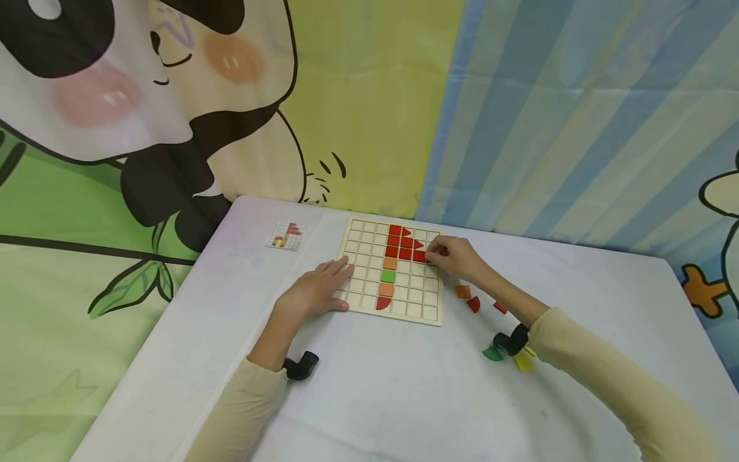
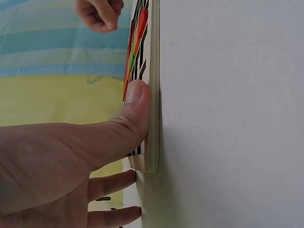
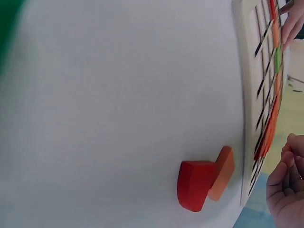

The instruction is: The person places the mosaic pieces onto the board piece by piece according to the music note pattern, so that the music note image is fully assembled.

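My left hand (image 1: 314,289) rests at the left edge of the wooden grid board (image 1: 360,314), its thumb on the near corner and the other fingers spread along the side. My right hand (image 1: 456,256) is over the board's right side, fingertips beside the last red piece (image 1: 419,255) of the third row. In the right wrist view this hand (image 3: 289,190) has curled fingers with the tips together, a little above the board, and no piece shows between them. Red squares and triangles fill the upper grid; below them run an orange square (image 1: 389,263), a green square (image 1: 387,276), another orange square and a red quarter-round.
A small pattern card (image 1: 287,236) lies left of the board. To the right are an orange block (image 1: 463,292), a red quarter-round block (image 1: 474,304) and another red piece (image 1: 500,307). Nearer lie a green piece (image 1: 492,353) and yellow pieces (image 1: 523,361), beneath the right forearm.
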Motion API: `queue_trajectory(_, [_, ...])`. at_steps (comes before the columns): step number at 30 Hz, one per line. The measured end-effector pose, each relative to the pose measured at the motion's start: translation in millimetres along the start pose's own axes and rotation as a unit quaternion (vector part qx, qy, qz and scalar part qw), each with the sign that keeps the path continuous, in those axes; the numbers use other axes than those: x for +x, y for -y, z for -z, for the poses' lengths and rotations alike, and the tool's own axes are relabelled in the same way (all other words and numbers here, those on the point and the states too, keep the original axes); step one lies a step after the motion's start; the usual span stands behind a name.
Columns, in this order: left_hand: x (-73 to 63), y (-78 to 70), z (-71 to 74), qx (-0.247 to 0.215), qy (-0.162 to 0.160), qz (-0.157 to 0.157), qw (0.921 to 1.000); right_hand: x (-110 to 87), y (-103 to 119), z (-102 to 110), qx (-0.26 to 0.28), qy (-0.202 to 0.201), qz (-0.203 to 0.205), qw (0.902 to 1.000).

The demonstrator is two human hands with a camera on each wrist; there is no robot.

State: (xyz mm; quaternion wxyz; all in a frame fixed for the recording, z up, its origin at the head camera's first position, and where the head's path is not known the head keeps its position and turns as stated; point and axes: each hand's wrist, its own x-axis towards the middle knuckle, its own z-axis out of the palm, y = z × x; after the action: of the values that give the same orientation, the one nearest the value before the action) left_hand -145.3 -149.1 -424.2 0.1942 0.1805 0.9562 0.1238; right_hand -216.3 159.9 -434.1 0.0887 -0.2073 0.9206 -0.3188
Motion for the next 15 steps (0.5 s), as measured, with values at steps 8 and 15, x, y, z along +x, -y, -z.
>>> queue_trajectory(8, [1.9,0.0,-1.3,0.004,0.003,0.002,1.0,-53.6,5.4,-4.7,0.031,0.04,0.0,0.9987])
queue_trajectory(15, [1.3,1.2,-0.3,0.002,0.003,0.003,1.0,-94.8,-0.1,4.8,0.034,0.049,-0.021,0.998])
